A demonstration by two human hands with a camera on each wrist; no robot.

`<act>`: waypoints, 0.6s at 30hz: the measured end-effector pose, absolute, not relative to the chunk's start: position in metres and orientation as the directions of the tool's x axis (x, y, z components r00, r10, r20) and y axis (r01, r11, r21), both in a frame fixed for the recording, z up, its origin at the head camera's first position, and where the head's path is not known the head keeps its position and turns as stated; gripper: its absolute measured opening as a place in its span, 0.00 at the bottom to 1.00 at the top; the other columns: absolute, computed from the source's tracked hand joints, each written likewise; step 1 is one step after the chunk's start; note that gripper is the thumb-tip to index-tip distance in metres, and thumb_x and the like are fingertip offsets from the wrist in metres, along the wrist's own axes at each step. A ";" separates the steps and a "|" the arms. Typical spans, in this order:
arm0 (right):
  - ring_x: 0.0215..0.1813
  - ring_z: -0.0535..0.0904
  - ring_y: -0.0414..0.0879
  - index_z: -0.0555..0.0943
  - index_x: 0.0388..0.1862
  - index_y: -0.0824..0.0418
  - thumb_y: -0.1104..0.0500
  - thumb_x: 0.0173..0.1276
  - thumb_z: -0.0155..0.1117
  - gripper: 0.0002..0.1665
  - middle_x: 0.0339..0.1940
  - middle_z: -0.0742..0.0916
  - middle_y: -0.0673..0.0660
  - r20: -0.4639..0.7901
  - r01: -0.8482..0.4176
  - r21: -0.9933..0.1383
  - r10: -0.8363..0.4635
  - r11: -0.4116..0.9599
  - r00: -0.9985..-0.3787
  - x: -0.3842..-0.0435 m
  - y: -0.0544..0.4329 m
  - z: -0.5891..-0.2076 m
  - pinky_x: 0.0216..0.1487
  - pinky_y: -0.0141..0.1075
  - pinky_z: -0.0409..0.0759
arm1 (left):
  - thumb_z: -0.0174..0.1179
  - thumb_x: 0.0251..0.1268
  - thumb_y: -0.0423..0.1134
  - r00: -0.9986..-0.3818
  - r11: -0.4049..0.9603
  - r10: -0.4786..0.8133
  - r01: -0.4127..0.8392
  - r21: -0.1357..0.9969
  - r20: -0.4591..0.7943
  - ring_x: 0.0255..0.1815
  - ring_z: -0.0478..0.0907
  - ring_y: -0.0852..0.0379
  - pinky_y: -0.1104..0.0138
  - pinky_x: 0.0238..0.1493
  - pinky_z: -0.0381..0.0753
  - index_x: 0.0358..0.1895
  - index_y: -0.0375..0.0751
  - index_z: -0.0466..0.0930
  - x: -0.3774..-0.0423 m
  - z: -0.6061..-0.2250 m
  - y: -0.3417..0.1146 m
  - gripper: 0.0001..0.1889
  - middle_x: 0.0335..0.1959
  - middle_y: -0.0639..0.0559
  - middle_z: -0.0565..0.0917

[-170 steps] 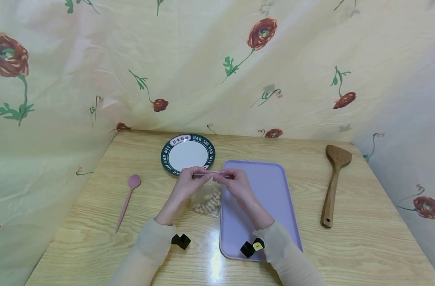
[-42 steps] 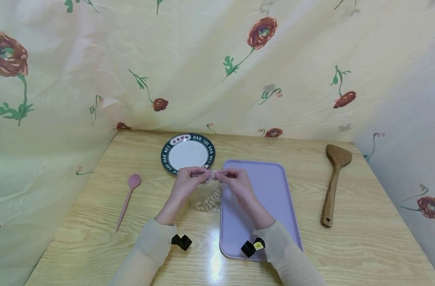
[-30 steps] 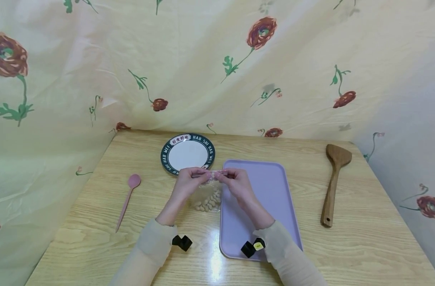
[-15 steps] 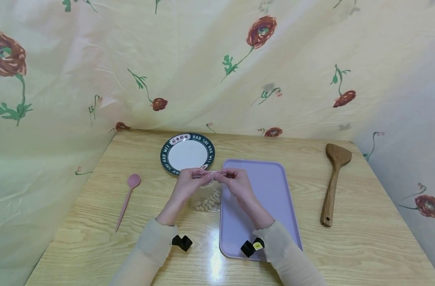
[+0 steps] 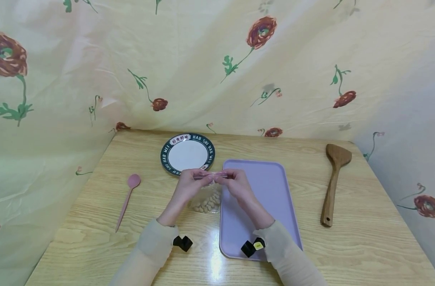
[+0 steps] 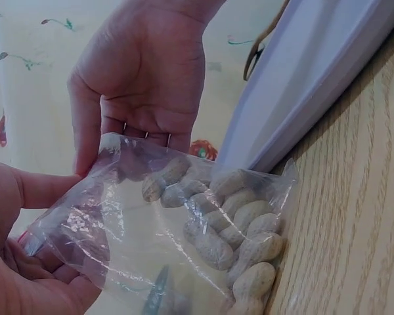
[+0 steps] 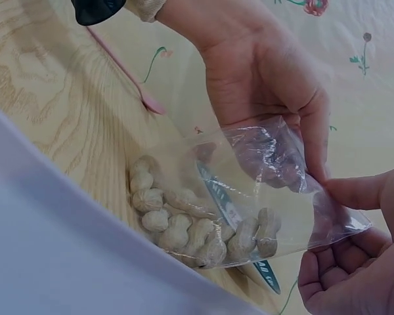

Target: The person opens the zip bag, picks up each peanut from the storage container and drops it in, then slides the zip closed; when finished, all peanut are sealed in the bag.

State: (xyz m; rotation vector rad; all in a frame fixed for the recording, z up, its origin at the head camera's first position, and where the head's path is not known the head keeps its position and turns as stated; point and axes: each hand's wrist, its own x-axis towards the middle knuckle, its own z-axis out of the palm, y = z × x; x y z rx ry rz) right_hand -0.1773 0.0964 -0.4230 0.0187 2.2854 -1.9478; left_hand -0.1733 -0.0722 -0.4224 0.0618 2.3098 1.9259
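A clear plastic bag [image 5: 199,194] with a pink strip [image 5: 217,174] along its top stands upright on the table, several unshelled peanuts [image 6: 246,252] lying in its bottom. My left hand [image 5: 186,187] pinches the left part of the top edge between thumb and fingers. On the other side, my right hand [image 5: 239,188] pinches the right part the same way. Both thumbs lie close together near the middle, on the side toward me. Whether the bag's mouth is sealed or parted cannot be made out.
Right of the bag lies a purple tray [image 5: 267,190], partly under my right forearm. A dark-rimmed plate [image 5: 187,155] sits just behind my left hand. Far left is a pink spoon [image 5: 133,181]; far right, a wooden spatula [image 5: 333,174]. A floral cloth [image 5: 210,71] hangs behind the table.
Both hands keep hold of the bag's top edge. They have come slightly lower, toward me, and the thumbs are a little closer together than 1.4 seconds ago.
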 end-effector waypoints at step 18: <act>0.31 0.72 0.42 0.87 0.39 0.71 0.66 0.59 0.72 0.09 0.25 0.84 0.51 -0.079 0.061 -0.965 -0.063 0.255 -0.995 -0.179 0.105 -0.420 0.33 0.33 0.69 | 0.65 0.63 0.29 -0.984 0.227 0.116 -0.107 0.968 -0.136 0.31 0.80 0.57 0.68 0.36 0.78 0.42 0.28 0.85 -0.176 -0.415 -0.081 0.08 0.31 0.47 0.86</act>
